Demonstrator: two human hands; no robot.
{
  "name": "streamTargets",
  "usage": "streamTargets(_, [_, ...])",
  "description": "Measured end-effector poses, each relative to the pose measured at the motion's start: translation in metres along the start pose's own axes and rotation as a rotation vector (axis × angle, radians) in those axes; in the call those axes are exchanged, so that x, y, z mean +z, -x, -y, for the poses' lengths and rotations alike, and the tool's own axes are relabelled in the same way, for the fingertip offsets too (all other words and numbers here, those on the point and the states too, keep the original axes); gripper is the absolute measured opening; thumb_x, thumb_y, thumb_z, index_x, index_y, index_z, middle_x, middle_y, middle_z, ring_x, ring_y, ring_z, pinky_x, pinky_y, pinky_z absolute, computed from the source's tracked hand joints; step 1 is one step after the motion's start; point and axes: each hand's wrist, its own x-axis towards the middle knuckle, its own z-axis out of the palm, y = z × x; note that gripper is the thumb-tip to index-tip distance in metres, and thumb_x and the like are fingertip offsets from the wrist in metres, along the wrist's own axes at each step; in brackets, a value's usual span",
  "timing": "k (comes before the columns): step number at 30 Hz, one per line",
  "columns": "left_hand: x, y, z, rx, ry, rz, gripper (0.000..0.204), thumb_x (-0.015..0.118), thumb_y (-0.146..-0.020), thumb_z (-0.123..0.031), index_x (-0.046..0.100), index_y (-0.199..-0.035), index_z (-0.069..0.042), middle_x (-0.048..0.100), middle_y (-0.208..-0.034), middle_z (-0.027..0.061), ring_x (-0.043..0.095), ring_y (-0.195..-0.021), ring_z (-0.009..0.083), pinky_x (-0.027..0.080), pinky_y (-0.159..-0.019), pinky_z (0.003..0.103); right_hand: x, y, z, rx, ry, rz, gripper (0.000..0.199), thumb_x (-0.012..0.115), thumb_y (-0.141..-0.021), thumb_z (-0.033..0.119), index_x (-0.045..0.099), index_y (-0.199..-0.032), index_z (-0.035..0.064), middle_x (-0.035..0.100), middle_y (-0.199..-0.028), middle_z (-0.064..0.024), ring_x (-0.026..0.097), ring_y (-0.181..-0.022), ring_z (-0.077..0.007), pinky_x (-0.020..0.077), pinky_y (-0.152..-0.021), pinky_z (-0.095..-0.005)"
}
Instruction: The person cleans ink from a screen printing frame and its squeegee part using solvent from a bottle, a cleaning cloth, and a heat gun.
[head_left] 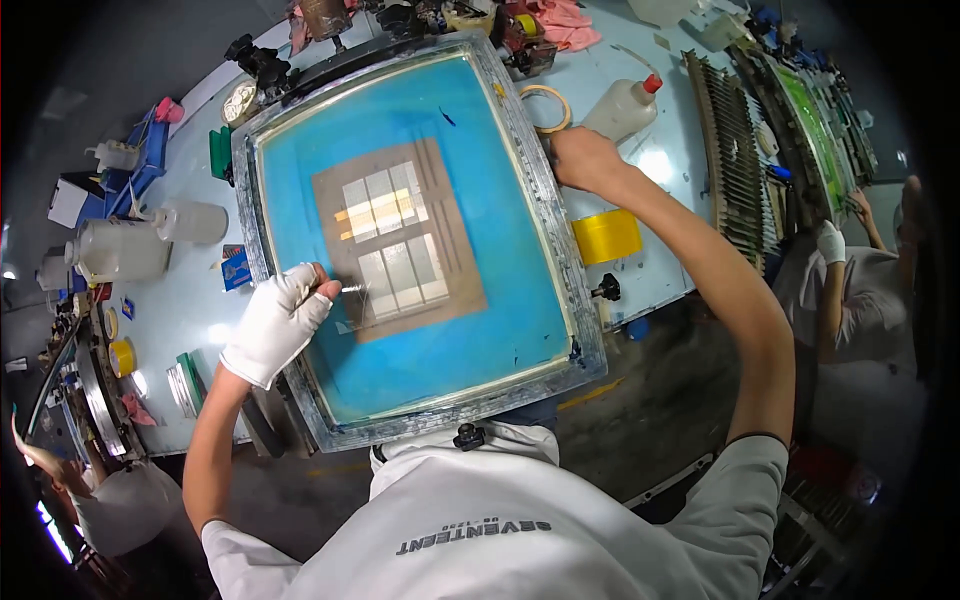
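A screen-printing frame (583, 330) with metal edges lies tilted in front of me, its mesh (490, 180) coated blue. A brownish rectangle (330, 200) in the mesh holds pale window-like panels. My left hand (275, 320), in a white glove with thumb and fingertip bare, is closed in a pinch over the rectangle's lower left edge. A thin pale thing (352, 289) sticks out of the pinch; its kind is too small to tell. My bare right hand (585, 160) is closed at the frame's upper right edge, its fingertips hidden.
Right of the frame are a tape roll (605, 236), a red-capped bottle (625, 108) and a slatted rack (725, 150). Plastic bottles (120, 250) stand at left. A black knob (607, 287) juts from the frame's right side. Other people work at both sides.
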Motion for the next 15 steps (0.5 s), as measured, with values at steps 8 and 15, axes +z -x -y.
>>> streamTargets(8, [0.002,0.004,-0.004,0.031,0.046,-0.006,0.026,0.064,-0.101,-0.020,0.052,-0.089,0.000,0.039,-0.073,0.0145,0.035,-0.068,0.0267,0.043,-0.063,0.035,0.003,-0.002,-0.002,0.009,-0.035,0.005,0.022,0.063,-0.082,0.010,0.074,-0.100,0.0046,0.073,-0.103,-0.0201,0.071,-0.099,-0.0370,0.0584,-0.082,-0.0466])
streamTargets(15, [0.001,0.007,0.003,0.054,-0.006,-0.013,0.028,0.063,-0.103,-0.020,0.050,-0.086,-0.002,0.037,-0.072,0.0054,0.036,-0.069,0.0148,0.040,-0.063,0.032,-0.062,0.073,-0.025,0.102,-0.643,0.049,0.022,0.071,-0.092,0.025,0.070,-0.092,0.0028,0.069,-0.070,-0.0062,0.065,-0.062,-0.0142,0.0500,-0.055,-0.0293])
